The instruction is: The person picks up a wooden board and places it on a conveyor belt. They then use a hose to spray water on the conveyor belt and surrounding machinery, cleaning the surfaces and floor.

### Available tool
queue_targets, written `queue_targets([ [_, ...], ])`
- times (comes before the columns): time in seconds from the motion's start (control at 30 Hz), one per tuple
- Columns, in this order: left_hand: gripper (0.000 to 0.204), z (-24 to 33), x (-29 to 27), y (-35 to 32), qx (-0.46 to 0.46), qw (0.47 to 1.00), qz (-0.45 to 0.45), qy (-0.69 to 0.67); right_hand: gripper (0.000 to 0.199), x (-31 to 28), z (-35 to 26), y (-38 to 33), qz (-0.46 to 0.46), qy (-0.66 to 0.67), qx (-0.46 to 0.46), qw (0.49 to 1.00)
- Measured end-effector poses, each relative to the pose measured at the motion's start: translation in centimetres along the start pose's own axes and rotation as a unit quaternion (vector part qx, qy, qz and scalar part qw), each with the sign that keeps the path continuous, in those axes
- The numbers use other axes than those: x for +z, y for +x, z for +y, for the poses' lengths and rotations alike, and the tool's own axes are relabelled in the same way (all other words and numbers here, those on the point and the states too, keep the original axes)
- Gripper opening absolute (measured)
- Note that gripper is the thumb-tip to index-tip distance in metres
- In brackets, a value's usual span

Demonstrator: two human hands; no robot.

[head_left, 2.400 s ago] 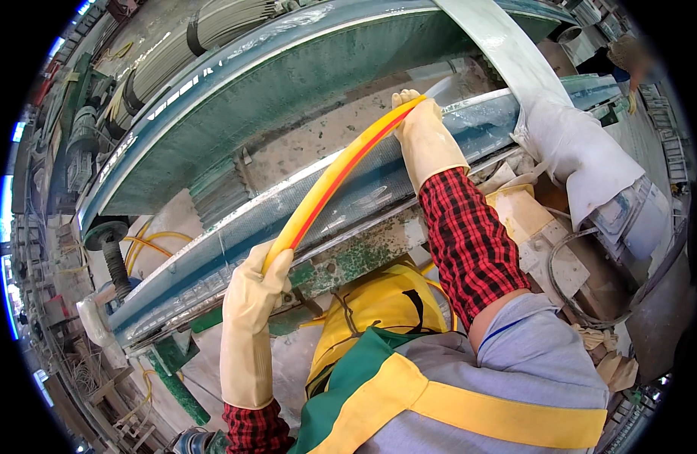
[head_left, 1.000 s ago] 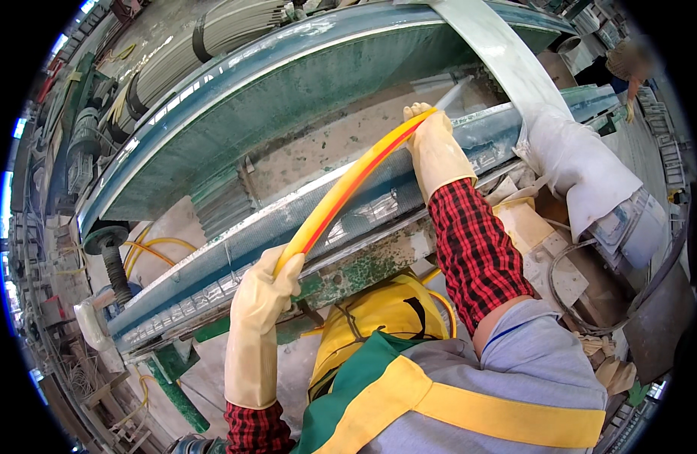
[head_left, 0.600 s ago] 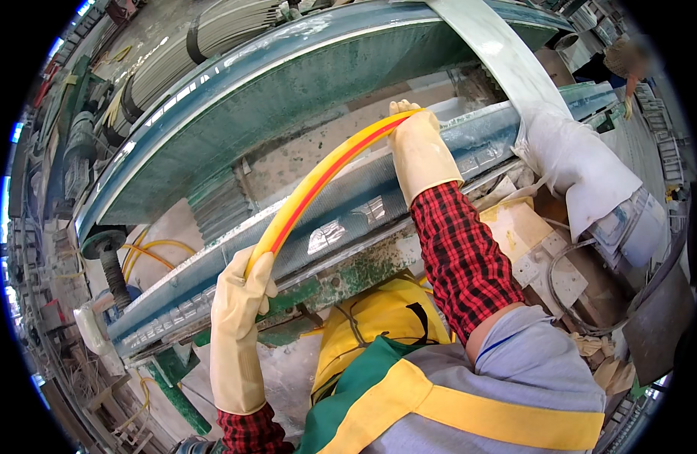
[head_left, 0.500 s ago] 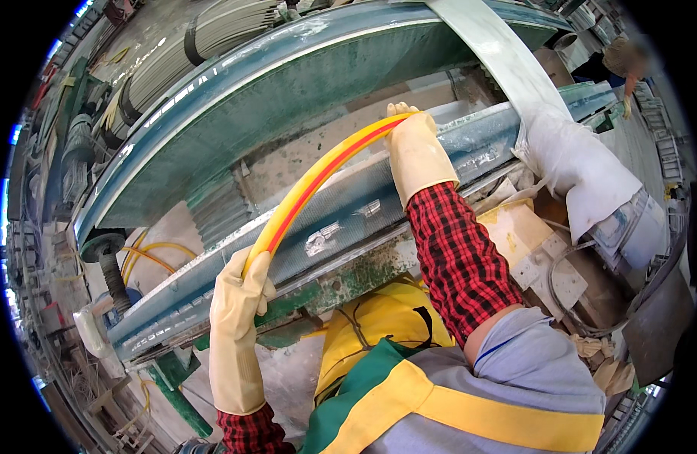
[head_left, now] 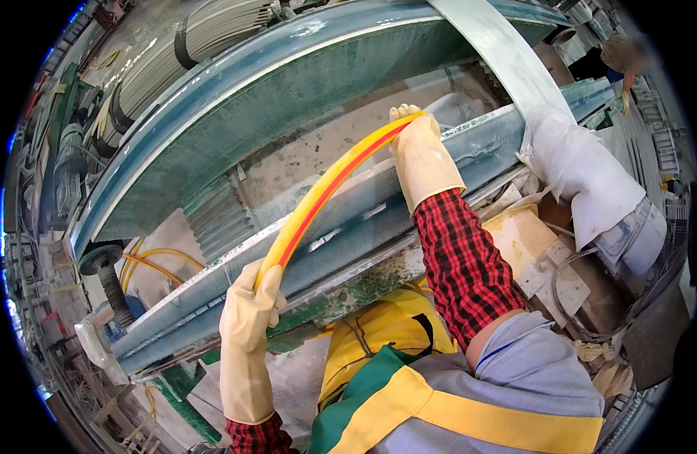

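A yellow hose (head_left: 318, 191) with a red stripe along it arches between my two hands. My left hand (head_left: 248, 318), in a long cream rubber glove, is closed round its lower end. Higher up and to the right, my right hand (head_left: 424, 155), in the same kind of glove, grips the other end of the visible stretch; its palm side is hidden. The hose passes above a long blue-grey metal beam (head_left: 348, 212) with a textured face, lying diagonally in front of me. Whether the hose touches the beam, I cannot tell.
A curved blue-green metal trough wall (head_left: 288, 87) stands beyond the beam. A pale sheet strip (head_left: 507, 57) crosses both, ending by a white wrapped bundle (head_left: 583, 170). More yellow hose (head_left: 167, 253) lies at left. Another person's arm (head_left: 628, 79) shows at the far right.
Both hands have shifted slightly to the right with the hose, the left one also a little lower. My grip on the hose looks the same.
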State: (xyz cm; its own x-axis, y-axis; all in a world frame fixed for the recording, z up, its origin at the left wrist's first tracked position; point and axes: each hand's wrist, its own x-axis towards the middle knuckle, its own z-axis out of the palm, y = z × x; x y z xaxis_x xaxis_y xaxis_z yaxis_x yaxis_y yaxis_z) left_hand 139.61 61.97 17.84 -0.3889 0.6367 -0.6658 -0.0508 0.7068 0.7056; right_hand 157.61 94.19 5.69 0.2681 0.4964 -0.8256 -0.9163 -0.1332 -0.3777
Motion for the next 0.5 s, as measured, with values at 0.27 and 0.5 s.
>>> queue_targets([
  [0.27,0.041,-0.1,0.4,-0.3,-0.001,0.999,-0.011,0.036,0.036,-0.2,-0.6,1.6,-0.047,-0.052,-0.006,0.998],
  [0.5,0.042,0.3,0.6,-0.8,-0.003,0.999,-0.012,0.050,0.033,-0.5,-0.8,1.5,-0.061,-0.065,-0.012,0.996],
])
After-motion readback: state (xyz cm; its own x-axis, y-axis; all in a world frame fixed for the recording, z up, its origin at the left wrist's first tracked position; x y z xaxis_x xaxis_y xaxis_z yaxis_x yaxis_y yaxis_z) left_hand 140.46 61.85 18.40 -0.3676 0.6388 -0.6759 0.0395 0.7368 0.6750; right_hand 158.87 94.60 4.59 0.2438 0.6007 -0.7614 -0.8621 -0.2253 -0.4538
